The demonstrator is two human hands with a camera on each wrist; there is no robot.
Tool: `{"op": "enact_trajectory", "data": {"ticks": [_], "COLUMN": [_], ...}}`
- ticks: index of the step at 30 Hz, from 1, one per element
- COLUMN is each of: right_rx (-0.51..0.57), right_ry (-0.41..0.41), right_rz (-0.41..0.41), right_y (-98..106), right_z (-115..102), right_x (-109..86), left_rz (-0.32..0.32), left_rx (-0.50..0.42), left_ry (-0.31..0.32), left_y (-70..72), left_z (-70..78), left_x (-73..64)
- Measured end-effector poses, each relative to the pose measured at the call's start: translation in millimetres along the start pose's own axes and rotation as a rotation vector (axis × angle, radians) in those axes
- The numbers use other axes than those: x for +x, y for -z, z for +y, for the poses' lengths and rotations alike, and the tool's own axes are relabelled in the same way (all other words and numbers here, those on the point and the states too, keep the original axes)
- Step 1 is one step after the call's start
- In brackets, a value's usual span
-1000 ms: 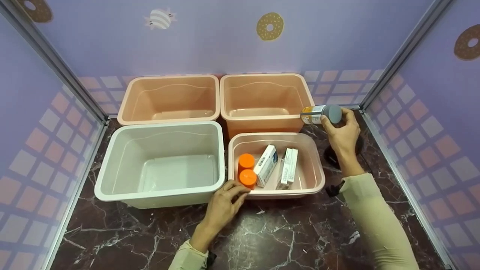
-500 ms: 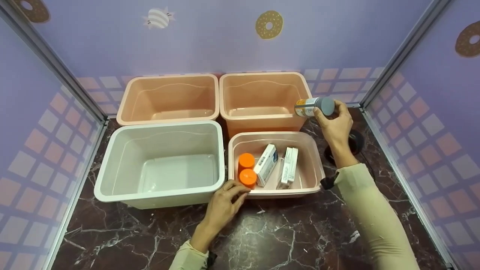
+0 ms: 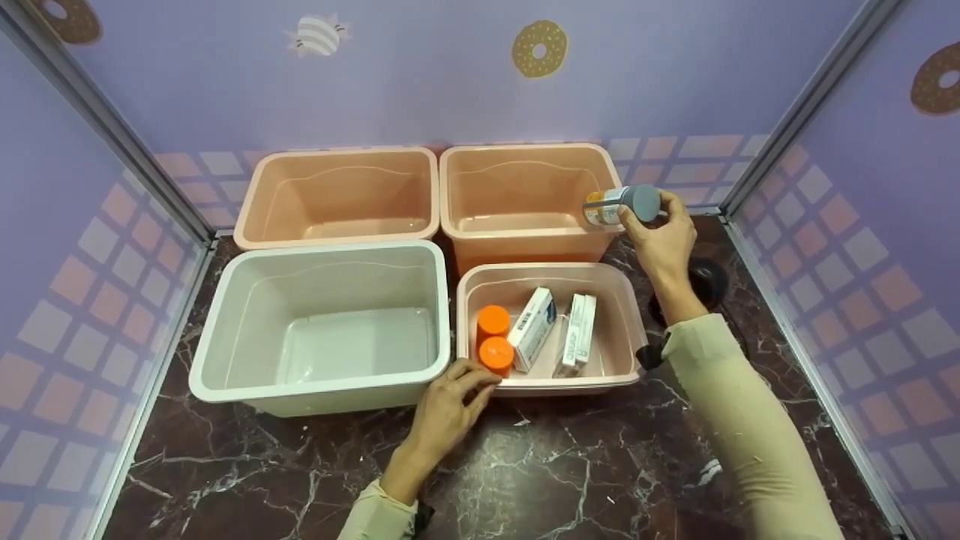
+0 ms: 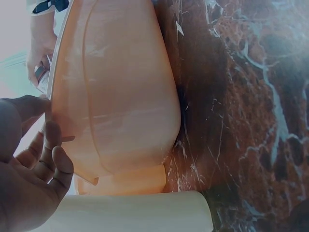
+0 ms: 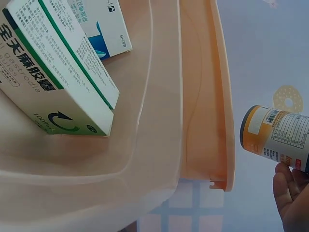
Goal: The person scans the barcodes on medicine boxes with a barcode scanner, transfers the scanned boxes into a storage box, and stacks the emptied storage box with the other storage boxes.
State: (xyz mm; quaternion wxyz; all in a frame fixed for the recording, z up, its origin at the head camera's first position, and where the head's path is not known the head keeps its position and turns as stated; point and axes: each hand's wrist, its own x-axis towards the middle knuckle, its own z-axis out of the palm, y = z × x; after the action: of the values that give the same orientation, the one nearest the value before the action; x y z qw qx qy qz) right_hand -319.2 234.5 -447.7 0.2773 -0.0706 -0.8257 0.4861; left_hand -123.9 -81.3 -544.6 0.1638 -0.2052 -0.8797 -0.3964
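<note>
My right hand (image 3: 666, 247) holds a pill bottle (image 3: 606, 205) with a grey lid and an orange-and-white label. The bottle lies sideways over the right edge of the back-right orange bin (image 3: 525, 235); the right wrist view shows its label and fingers under it. My left hand (image 3: 442, 412) pinches the rim of the front-right pink bin (image 4: 120, 72) at its near left corner, thumb on one side and curled fingers on the other. Inside that bin stand two orange-capped containers (image 3: 493, 322), a white-and-blue medicine box (image 3: 531, 330) and white-and-green medicine boxes (image 5: 63, 63).
A grey-white bin (image 3: 322, 386) stands at front left, with another orange bin (image 3: 337, 244) behind it. A black round object (image 3: 709, 281) with a cord lies right of the pink bin. Patterned walls (image 3: 420, 75) enclose the dark marble-look table (image 3: 300, 480).
My right hand has moved left and toward the back with the bottle, bringing it from beside the back-right bin to over its edge. The left hand has stayed at the pink bin's rim.
</note>
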Motion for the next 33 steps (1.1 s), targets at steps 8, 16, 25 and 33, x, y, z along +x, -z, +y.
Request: {"op": "enact_trajectory", "data": {"ticks": [8, 16, 25, 33], "right_rx": [-0.034, -0.067, -0.138, -0.171], "right_ry": [0.011, 0.008, 0.003, -0.013], "right_rz": [-0.042, -0.069, -0.108, -0.134], "right_y": [-9, -16, -25, -34], "right_z": [0, 2, 5, 5], "right_x": [3.1, 7.0, 9.9, 12.0], "left_rz": [0.006, 0.004, 0.001, 0.007], "left_rx": [0.000, 0.004, 0.008, -0.002], "left_ry": [-0.011, -0.007, 0.007, -0.001], "left_y": [-1.2, -0.9, -0.8, -0.9], "left_z": [-1.2, -1.1, -0.7, -1.6], "left_x": [-0.8, 0.4, -0.2, 0.4]}}
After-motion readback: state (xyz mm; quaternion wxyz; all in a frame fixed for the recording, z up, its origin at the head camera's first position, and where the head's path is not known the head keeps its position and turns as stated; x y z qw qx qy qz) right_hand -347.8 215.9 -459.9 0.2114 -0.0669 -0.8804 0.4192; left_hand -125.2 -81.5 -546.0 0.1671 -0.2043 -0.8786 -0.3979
